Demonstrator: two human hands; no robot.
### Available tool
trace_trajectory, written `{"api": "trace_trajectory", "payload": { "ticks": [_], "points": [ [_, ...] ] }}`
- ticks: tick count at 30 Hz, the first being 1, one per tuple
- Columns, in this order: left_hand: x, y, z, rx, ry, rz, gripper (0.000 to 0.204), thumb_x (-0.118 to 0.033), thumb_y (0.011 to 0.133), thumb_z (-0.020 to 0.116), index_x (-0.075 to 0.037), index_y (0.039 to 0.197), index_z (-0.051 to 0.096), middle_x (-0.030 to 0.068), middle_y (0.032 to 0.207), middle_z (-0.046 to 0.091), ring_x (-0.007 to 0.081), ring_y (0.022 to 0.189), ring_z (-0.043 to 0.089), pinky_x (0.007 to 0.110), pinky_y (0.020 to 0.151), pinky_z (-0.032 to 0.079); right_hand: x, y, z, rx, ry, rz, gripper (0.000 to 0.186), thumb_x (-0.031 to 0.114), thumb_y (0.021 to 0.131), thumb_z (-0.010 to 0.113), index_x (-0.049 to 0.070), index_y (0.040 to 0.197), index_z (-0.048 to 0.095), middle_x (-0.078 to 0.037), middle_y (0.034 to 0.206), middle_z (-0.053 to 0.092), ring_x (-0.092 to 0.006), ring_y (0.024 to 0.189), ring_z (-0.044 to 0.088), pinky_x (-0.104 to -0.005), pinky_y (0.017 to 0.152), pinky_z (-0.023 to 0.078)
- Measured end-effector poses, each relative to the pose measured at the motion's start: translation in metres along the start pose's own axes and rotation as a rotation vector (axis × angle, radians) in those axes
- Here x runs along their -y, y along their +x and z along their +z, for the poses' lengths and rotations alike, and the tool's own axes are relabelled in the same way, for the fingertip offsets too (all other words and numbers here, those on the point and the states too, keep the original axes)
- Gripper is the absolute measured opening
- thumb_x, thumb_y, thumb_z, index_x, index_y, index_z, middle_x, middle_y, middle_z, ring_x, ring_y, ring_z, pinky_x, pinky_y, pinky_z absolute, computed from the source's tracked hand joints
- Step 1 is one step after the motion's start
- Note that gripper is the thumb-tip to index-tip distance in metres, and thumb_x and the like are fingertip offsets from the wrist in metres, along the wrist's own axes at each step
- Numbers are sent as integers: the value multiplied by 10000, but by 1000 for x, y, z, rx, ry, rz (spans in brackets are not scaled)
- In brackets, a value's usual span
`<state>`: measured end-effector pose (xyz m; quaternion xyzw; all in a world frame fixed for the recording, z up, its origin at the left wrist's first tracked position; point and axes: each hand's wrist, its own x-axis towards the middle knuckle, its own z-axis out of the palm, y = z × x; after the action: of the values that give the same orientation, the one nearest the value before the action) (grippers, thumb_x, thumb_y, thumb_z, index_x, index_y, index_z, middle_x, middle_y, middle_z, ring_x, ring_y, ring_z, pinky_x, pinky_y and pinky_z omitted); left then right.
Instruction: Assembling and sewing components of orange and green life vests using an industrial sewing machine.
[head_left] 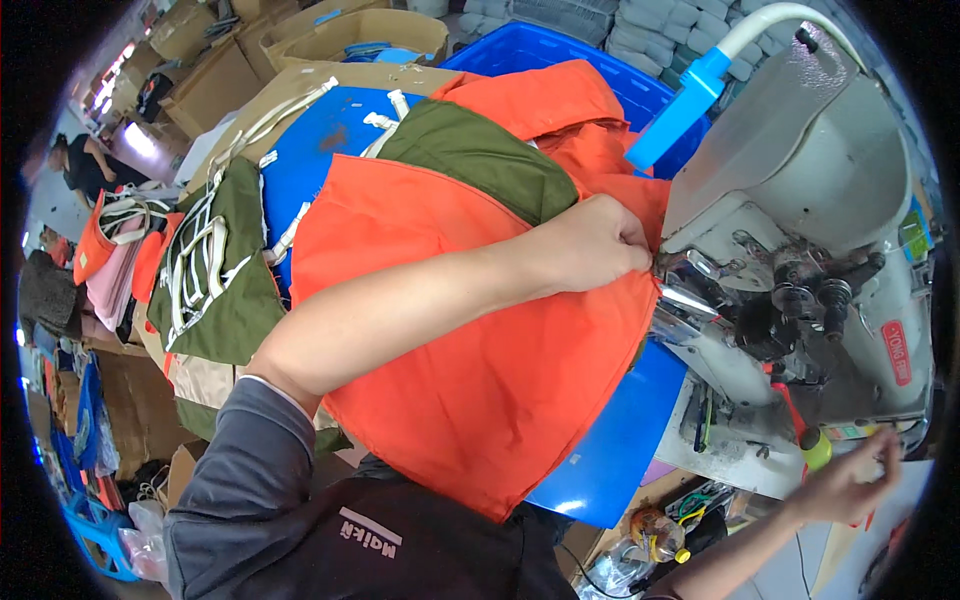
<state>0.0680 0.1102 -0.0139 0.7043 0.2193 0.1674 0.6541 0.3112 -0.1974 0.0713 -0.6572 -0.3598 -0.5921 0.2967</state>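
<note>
A large orange cloth piece spreads across my lap and the blue work surface, its far right edge running up to the grey sewing machine. My left hand is closed on that edge, close beside the machine's needle area, which is partly hidden. Under and behind the orange cloth lies an olive green cloth with white cords. My right hand is off the cloth, at the lower right by the machine's base. Its fingers are curled, and a small red sliver shows at its lower edge; what it is cannot be told.
More green pieces with white cords hang at the left. A blue crate and cardboard box stand behind. A blue-and-white tube arches beside the machine. A bottle sits low right. Another person is far left.
</note>
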Motion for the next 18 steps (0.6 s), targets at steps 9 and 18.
{"api": "trace_trajectory", "payload": {
  "ticks": [9, 18],
  "points": [
    [9, -1, 3, -42, 10, 57, 174, -99, 892, 653, 63, 946, 688, 50, 802, 678, 116, 748, 611, 282, 719, 473, 106, 23, -37, 29, 423, 276, 234, 110, 1017, 517, -42, 1152, 633, -152, 1184, 661, -203, 1003, 641, -327, 938, 497],
    [-11, -126, 71, -195, 1067, 421, 693, -165, 741, 718, 70, 1327, 433, 171, 1150, 502, 315, 1082, 488, 370, 883, 420, 204, -122, 17, 1035, 1351, 1001, 203, 41, 961, 608, -26, 1150, 642, -102, 967, 734, -86, 880, 653, -254, 786, 525]
  ]
}}
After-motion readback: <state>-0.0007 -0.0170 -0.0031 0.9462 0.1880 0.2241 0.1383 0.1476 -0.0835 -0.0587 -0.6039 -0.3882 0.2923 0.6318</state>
